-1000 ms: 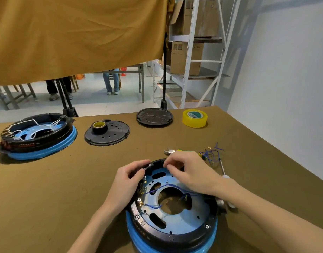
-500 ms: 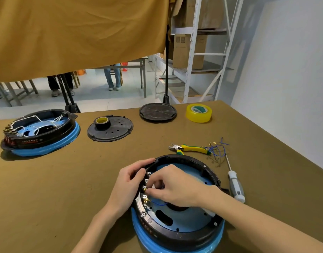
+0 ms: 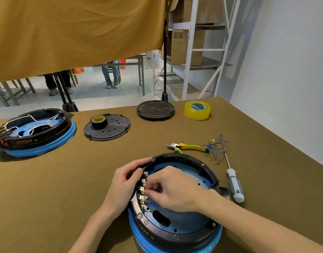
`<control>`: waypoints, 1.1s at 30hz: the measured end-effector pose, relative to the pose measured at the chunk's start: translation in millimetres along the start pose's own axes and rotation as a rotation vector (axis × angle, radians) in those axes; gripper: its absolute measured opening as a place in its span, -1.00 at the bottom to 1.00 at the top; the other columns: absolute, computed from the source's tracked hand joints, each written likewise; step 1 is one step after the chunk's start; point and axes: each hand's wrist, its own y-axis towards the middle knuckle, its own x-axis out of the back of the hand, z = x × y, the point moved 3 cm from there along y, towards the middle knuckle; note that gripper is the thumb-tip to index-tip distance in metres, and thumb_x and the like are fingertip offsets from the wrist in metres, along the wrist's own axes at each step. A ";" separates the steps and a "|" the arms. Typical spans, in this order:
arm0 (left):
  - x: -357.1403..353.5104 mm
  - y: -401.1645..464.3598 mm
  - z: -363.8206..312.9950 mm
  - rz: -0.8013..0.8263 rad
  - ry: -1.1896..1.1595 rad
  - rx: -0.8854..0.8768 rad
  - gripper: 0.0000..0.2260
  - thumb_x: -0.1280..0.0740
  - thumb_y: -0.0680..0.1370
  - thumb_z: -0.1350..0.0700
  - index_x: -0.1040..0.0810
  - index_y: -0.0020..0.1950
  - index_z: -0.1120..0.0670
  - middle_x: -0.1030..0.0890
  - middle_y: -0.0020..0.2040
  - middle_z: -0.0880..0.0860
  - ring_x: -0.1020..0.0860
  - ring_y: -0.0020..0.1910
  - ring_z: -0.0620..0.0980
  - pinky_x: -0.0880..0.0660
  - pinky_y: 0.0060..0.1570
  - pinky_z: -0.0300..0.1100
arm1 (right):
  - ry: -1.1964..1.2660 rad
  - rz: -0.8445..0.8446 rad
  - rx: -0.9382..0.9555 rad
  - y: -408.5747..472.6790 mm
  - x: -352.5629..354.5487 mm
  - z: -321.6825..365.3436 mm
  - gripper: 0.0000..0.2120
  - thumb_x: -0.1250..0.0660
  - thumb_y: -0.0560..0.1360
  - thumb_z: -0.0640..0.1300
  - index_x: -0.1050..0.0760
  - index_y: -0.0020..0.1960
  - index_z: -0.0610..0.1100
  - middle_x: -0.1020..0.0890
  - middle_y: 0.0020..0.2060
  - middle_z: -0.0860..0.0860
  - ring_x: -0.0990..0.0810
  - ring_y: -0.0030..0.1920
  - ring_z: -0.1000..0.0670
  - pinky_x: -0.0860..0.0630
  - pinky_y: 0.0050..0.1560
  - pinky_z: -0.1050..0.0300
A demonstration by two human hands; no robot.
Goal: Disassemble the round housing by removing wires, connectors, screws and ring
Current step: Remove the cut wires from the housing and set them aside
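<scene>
The round housing (image 3: pixel 191 227) sits at the table's near edge: a black ring on a blue base with a blue inner plate. My left hand (image 3: pixel 126 181) grips its left rim, fingers curled over the edge. My right hand (image 3: pixel 173 190) reaches inside and pinches a connector at the row of metal terminals (image 3: pixel 143 183) on the left inner wall. A short blue wire (image 3: pixel 153 203) shows just under my right hand. Screws (image 3: pixel 139 215) sit in the black ring.
Yellow-handled cutters (image 3: pixel 186 146), a heap of removed blue wires (image 3: pixel 214 146) and a grey-handled screwdriver (image 3: pixel 234 185) lie right of the housing. Farther back lie a second wired housing (image 3: pixel 33 130), two black lids (image 3: pixel 106 127) (image 3: pixel 155 109), one bearing a small tape roll, and yellow tape (image 3: pixel 197 110).
My right hand moved from the housing's far rim down to the terminal row on the left inner wall. The view shifted, bringing the cutters and screwdriver fully into sight.
</scene>
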 end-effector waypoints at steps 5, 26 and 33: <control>0.0 0.4 1.5 -0.002 -0.007 0.008 -0.64 -0.23 0.68 0.33 -0.67 0.31 -0.01 -0.71 0.22 -0.09 -0.64 0.27 -0.06 -0.52 0.27 -0.10 | -0.024 -0.003 -0.021 -1.4 0.7 -0.2 -0.86 -0.36 0.56 0.00 -0.64 -0.13 0.00 -0.64 -0.31 0.12 -0.55 -0.25 0.07 -0.53 -0.16 0.01; -0.4 -0.4 1.9 0.007 -0.013 0.007 -0.66 -0.23 0.68 0.32 -0.66 0.30 0.00 -0.71 0.20 -0.07 -0.65 0.25 -0.03 -0.57 0.21 -0.19 | -0.046 -0.015 -0.036 -3.9 1.7 1.8 -0.83 -0.34 0.56 0.01 -0.70 -0.08 0.02 -0.69 -0.23 0.09 -0.59 -0.19 0.05 -0.55 -0.13 -0.04; -0.8 -0.4 2.4 0.017 -0.035 0.002 -0.66 -0.23 0.68 0.34 -0.66 0.29 0.02 -0.72 0.20 -0.05 -0.65 0.24 -0.03 -0.57 0.17 -0.27 | -0.042 -0.023 -0.023 -5.2 2.2 4.5 -0.84 -0.36 0.56 0.00 -0.70 -0.09 0.02 -0.69 -0.24 0.11 -0.57 -0.20 0.06 -0.53 -0.14 -0.02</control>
